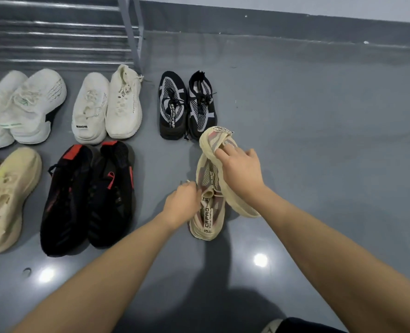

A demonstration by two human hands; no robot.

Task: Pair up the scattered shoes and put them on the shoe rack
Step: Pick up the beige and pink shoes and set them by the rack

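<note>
Beige-and-pink mesh sneakers: R hand [241, 168] grips upper one [219, 150] at 1 o'clock; L hand [181, 204] pinches lower one's [207, 212] lace.

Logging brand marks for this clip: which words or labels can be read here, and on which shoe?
"CAPAO": side strip of the beige mesh sneaker on the floor.
"ZENGCAP": toe of the black-and-white sneaker; reading uncertain.
"DESIGNS": toe of the cream sneaker; blurred.
Small print on the white sneaker and the held beige sneaker: unreadable.
</note>
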